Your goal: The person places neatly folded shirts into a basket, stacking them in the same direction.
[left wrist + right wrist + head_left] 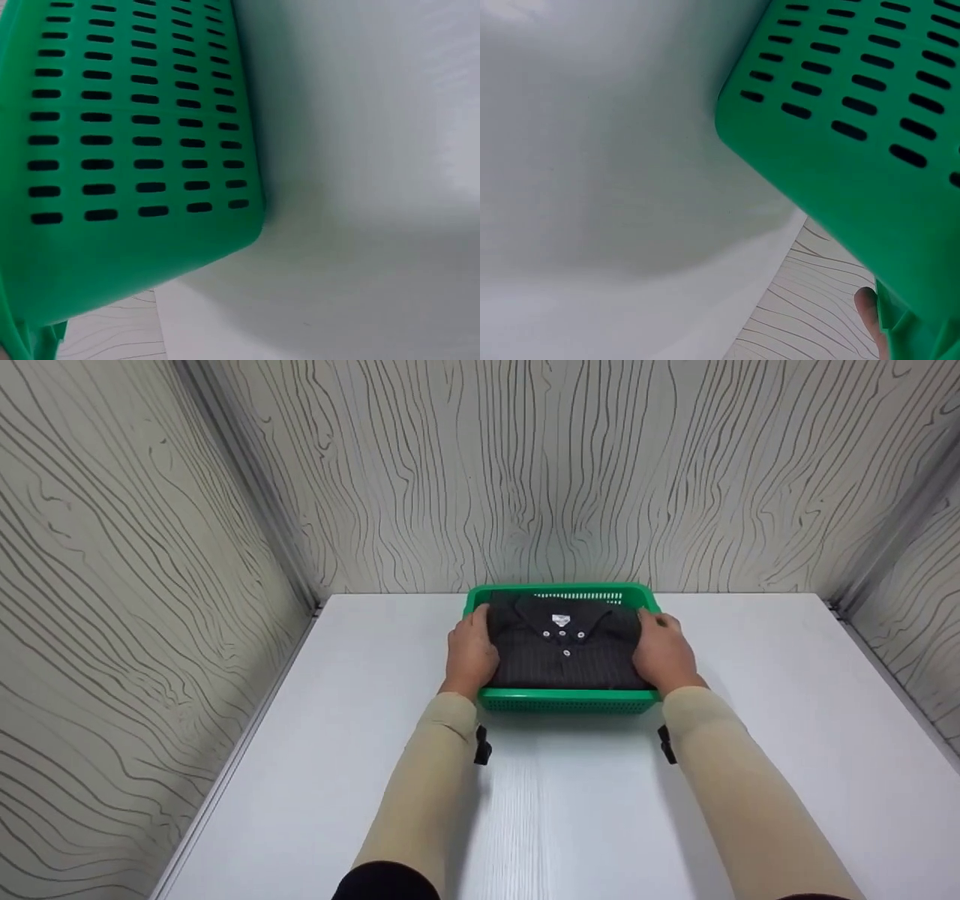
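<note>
A green plastic basket (567, 695) with slotted walls is at the back of the white table. Inside it lies a folded dark striped button-up shirt (525, 654), collar toward the back wall, with a white label and small white buttons. My left hand (472, 652) grips the basket's left end, thumb over the rim beside the shirt. At the opposite end my right hand (664, 654) holds the basket's right side the same way. One fingertip (866, 304) shows by the rim in the right wrist view. The left fingers are mostly hidden in the left wrist view.
The white tabletop (360, 682) runs up to a wood-grain patterned back wall (510, 472). Similar panels stand at the left (112, 622) and right, joined by grey metal corner posts (255, 487). The basket's back rim is close to the back wall.
</note>
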`<state>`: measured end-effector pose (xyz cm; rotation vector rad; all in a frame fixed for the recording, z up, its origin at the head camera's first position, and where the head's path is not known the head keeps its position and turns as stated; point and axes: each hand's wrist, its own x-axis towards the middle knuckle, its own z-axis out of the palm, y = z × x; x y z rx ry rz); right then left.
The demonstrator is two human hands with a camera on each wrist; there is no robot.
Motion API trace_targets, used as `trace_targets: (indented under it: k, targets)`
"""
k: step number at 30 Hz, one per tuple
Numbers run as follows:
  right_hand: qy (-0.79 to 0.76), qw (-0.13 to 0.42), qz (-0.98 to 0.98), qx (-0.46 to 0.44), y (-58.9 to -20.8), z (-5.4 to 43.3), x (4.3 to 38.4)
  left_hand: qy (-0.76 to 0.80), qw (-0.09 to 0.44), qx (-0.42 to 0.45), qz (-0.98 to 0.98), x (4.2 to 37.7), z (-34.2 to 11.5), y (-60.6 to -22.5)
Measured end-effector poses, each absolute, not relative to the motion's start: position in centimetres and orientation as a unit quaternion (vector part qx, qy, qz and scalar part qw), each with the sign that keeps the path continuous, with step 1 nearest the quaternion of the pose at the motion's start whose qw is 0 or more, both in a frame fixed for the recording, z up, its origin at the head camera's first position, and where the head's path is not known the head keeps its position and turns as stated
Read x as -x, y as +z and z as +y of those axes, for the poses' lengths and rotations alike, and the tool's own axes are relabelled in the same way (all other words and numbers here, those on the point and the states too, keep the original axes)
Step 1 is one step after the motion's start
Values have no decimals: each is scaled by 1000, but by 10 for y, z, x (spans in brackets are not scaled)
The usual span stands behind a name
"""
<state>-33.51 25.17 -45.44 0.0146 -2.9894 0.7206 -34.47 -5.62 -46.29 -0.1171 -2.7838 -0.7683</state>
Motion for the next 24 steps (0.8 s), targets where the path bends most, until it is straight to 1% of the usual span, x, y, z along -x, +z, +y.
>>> trace_targets:
  k: [8, 15, 17, 19, 22, 24]
  targets:
    - [282, 30, -959, 10, -454, 248, 335, -450, 122, 20, -884, 341, -75, -465]
    - [334, 30, -942, 0, -457, 250, 333, -508, 112, 16, -854, 341, -86, -464]
    - [370, 28, -928, -10, -458, 254, 333, -506, 94, 24, -857, 342, -90, -462]
    - [405, 22, -914, -15, -457, 259, 330, -487, 64, 40, -870, 341, -96, -458]
    - [418, 19, -908, -16, -455, 264, 323, -416, 27, 60, -907, 335, -104, -450]
    - [401, 30, -915, -23, -451, 265, 316, -356, 23, 70, -932, 326, -107, -444]
